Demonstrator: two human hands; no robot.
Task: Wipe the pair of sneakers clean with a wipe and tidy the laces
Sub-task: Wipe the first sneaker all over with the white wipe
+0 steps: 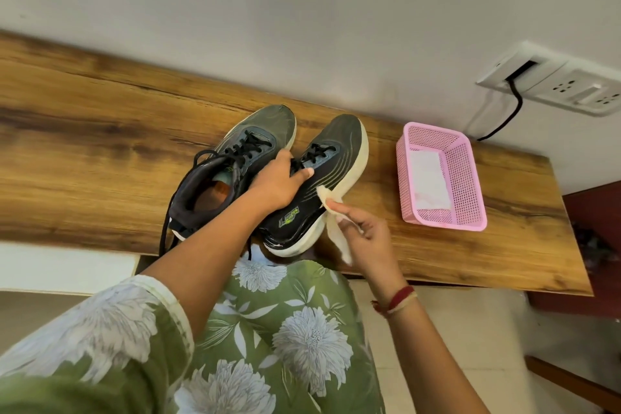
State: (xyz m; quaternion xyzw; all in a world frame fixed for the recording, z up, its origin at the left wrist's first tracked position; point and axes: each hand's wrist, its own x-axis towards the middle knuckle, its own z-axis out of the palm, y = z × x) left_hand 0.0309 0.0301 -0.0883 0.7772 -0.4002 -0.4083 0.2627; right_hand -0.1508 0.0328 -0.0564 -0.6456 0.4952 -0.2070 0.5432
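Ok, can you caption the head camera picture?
Left hand grips one sneaker while the right hand pinches a wipe against its side.

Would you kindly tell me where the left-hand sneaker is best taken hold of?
By its heel collar, from the near side: the left-hand sneaker sits upright with its heel nearest and its mouth open upward, giving a padded rim to pinch.

1. This looks like a room in a home, not a workplace.
2. A long wood-grain slab point(100, 131) runs along a plain white wall point(302, 10).
3. A white socket-and-switch plate point(571, 84) sits on the wall above the slab's right end, and a black cable point(515, 104) drops from it.
4. A pink plastic basket point(468, 175) stands near the slab's right end, and a pair of sneakers point(339, 138) is at its middle.
5. Pale floor tiles point(470, 329) lie below the near edge.
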